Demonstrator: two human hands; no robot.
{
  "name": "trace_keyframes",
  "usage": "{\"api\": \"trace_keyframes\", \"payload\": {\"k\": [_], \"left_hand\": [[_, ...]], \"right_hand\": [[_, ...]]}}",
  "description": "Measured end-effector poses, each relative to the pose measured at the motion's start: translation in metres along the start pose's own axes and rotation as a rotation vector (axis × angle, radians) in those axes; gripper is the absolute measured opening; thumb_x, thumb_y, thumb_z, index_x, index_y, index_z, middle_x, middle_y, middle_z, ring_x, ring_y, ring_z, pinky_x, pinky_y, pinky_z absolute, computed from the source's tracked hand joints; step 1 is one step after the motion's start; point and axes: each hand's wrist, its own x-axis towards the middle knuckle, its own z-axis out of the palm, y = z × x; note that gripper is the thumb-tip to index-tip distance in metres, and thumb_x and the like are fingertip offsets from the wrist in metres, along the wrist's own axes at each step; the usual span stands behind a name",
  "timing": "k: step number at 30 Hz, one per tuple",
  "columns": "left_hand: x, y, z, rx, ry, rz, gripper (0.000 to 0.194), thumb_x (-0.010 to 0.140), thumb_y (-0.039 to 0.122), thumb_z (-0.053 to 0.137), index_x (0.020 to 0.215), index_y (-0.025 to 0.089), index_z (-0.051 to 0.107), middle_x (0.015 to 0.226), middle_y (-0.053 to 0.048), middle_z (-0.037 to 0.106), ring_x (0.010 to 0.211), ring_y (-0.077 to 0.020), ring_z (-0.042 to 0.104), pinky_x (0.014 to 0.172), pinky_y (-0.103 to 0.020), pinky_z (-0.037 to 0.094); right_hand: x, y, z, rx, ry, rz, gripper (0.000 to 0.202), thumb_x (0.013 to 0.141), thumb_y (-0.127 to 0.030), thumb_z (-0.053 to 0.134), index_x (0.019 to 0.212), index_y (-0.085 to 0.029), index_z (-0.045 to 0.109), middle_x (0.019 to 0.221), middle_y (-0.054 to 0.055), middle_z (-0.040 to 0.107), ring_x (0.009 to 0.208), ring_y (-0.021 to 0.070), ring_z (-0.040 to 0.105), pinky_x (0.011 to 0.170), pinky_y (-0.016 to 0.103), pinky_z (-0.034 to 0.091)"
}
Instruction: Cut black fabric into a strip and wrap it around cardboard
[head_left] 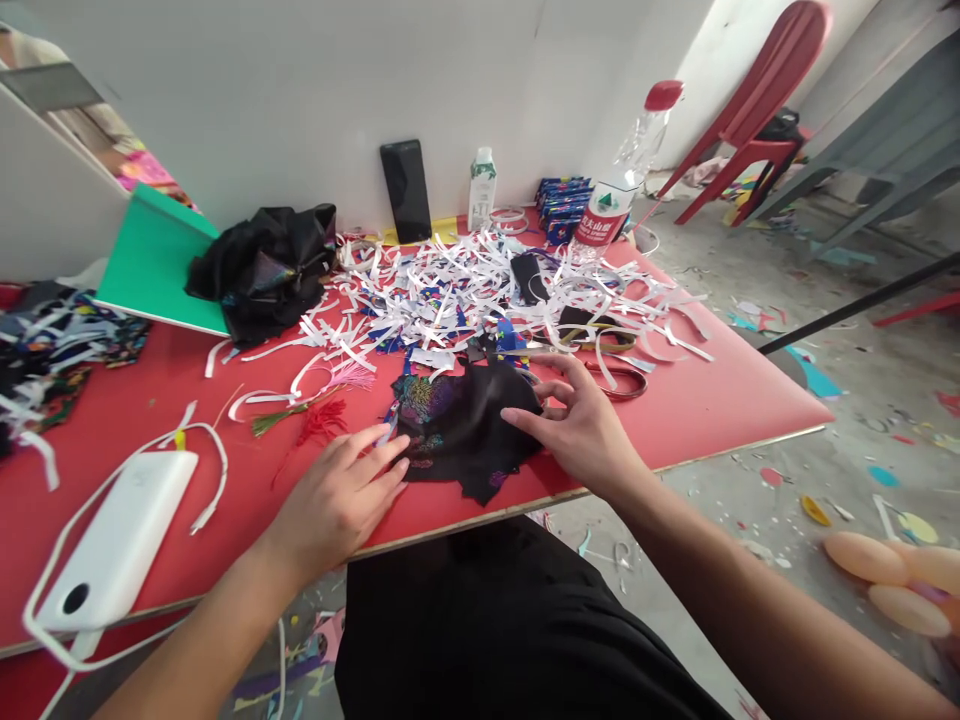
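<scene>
1. Heaped across the middle and far middle of the surface (750, 400): white strips (450, 285), tangled, with blue scraps showing among them; on the heap, toward the right, a black block (529, 279).
2. Along the far side, left to right: a phone (406, 190), upright and leaning back; a small bottle (482, 190) with a white cap; blue packs (562, 208), stacked; a large bottle (602, 212) with a red cap, tilted in view.
3. Far left: a green board (154, 265), slanted, with a black bundle (274, 262) against its right side; farther left, a pile of dark scraps (64, 330).
4. Near left: a white power bank (124, 540), with a cable (46, 585) looped around it. Between there and the middle: a red tassel (322, 420) and a pink tassel (349, 377).
5. Off to the right: a red chair (772, 85) and a grey chair (885, 140) on a littered floor (720, 300); nearer, peach balloons (885, 565).
6. At the near edge, in the middle: black cloth (472, 420) with glittery patches, lying rumpled, its far side right up against the strips. Just beyond the right hand (574, 420), a dark-red loop (626, 382), close by.
7. Left hand (352, 490): palm down, fingers extended and slightly parted, tips touching the cloth's left edge.
8. Right hand: half-spread, thumb apart from bent fingers; thumb tip on the cloth's right part, fingers by its right edge.
</scene>
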Motion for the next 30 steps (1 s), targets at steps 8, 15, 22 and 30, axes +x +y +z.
{"api": "trace_keyframes", "payload": {"k": [8, 15, 22, 30], "left_hand": [[-0.003, 0.001, 0.004, -0.045, -0.058, 0.011, 0.032, 0.104, 0.013, 0.057, 0.135, 0.007, 0.066, 0.127, -0.017, 0.079, 0.122, -0.0306, 0.071, 0.104, -0.047, 0.057], [0.000, 0.001, 0.005, -0.069, -0.105, 0.015, 0.043, 0.103, 0.011, 0.055, 0.146, 0.004, 0.058, 0.129, -0.019, 0.075, 0.120, -0.0303, 0.069, 0.105, -0.046, 0.059], [0.003, -0.002, 0.007, -0.057, -0.136, 0.008, 0.058, 0.102, 0.012, 0.052, 0.160, 0.012, 0.050, 0.133, -0.018, 0.071, 0.114, -0.0321, 0.068, 0.099, -0.049, 0.059], [0.005, -0.003, 0.006, -0.005, -0.223, 0.039, 0.053, 0.101, 0.013, 0.051, 0.154, 0.009, 0.058, 0.139, -0.018, 0.071, 0.118, -0.0325, 0.064, 0.105, -0.051, 0.054]], "right_hand": [[-0.009, -0.005, -0.003, -0.060, 0.012, -0.061, 0.063, 0.079, -0.032, 0.080, 0.140, -0.037, 0.065, 0.131, 0.004, 0.069, 0.055, 0.0086, 0.055, 0.056, 0.033, 0.052], [-0.019, -0.003, -0.012, -0.035, 0.003, 0.004, 0.083, 0.072, -0.044, 0.091, 0.148, -0.039, 0.057, 0.146, 0.008, 0.065, 0.057, 0.0093, 0.058, 0.061, 0.037, 0.056], [-0.025, 0.008, -0.007, -0.025, -0.037, -0.032, 0.068, 0.083, -0.038, 0.081, 0.148, -0.038, 0.061, 0.118, 0.004, 0.072, 0.063, 0.0132, 0.053, 0.062, 0.035, 0.054], [-0.024, 0.013, -0.012, -0.470, 0.005, -0.361, 0.042, 0.094, -0.040, 0.075, 0.134, -0.028, 0.072, 0.137, 0.011, 0.069, 0.092, 0.0246, 0.074, 0.085, 0.046, 0.065]]}}
